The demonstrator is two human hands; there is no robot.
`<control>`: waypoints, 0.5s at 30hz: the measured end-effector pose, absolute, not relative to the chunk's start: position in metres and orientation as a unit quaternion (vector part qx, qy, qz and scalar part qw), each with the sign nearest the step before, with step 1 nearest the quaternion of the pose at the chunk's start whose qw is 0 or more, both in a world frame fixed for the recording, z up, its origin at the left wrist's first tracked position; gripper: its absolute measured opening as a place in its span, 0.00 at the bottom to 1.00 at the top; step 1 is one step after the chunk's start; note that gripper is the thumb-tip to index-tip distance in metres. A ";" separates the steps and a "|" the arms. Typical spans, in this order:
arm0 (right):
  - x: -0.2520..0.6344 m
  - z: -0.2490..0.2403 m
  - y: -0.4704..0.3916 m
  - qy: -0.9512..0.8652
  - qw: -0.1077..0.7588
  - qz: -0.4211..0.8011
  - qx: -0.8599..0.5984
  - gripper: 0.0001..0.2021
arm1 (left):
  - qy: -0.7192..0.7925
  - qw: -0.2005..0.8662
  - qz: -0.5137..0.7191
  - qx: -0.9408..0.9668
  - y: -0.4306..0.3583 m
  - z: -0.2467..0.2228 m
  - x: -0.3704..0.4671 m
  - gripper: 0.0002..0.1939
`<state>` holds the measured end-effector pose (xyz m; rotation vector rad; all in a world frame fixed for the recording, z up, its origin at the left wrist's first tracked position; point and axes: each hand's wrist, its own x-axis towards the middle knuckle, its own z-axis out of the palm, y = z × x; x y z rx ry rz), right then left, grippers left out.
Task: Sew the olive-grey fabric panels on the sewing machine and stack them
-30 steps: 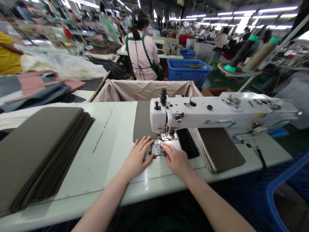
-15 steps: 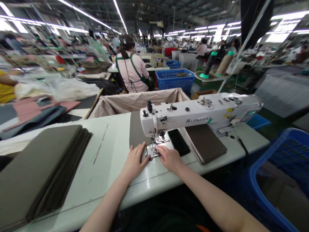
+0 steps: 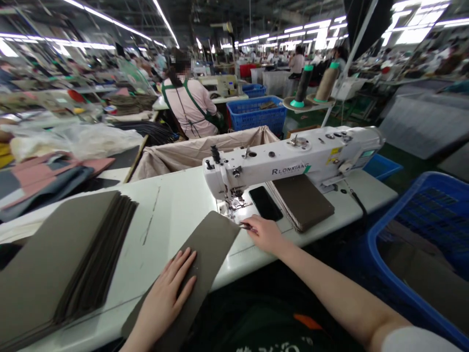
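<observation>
My left hand [image 3: 170,288] lies with fingers stretched on an olive-grey fabric panel [image 3: 212,239]. The panel slants across the table's front, its lower end passing under my forearm. At its upper right corner, my right hand [image 3: 266,234] is closed around small dark thread snips [image 3: 247,226], whose tips point left toward the fabric edge. Just behind stands a white sewing machine [image 3: 256,168], with the panel in front of its needle area. A black phone [image 3: 266,203] lies right of the needle, beside a stack of folded brown-grey pieces [image 3: 304,198].
A tall stack of olive-grey panels [image 3: 58,254] covers the table's left. A blue basket [image 3: 381,269] stands at the right, below table level. Behind the machine are a cloth-lined bin [image 3: 176,154], thread cones [image 3: 304,85] and a seated co-worker [image 3: 190,105].
The panel has come out from the needle area toward me and to the left, with my left hand now flat on it. My right hand has drawn slightly away from the needle plate, showing the snips.
</observation>
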<state>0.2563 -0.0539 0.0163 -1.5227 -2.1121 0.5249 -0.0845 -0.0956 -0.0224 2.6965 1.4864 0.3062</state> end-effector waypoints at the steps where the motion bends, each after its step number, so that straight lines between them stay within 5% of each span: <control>1: 0.262 0.017 -0.065 -0.753 0.267 0.217 -0.561 0.12 | 0.455 0.042 0.088 0.885 -0.098 -0.017 -0.087 0.33; 6: 0.287 0.005 -0.126 -0.652 0.336 0.315 -0.602 0.11 | 0.378 0.110 0.051 0.918 -0.071 0.002 -0.076 0.30; 12: 0.303 -0.017 -0.175 -0.604 0.300 0.332 -0.659 0.12 | 0.358 0.135 0.072 0.921 -0.039 0.015 -0.035 0.19; 15: 0.304 -0.024 -0.183 -0.600 0.284 0.320 -0.676 0.11 | 0.400 0.099 0.104 0.905 -0.057 0.011 0.012 0.26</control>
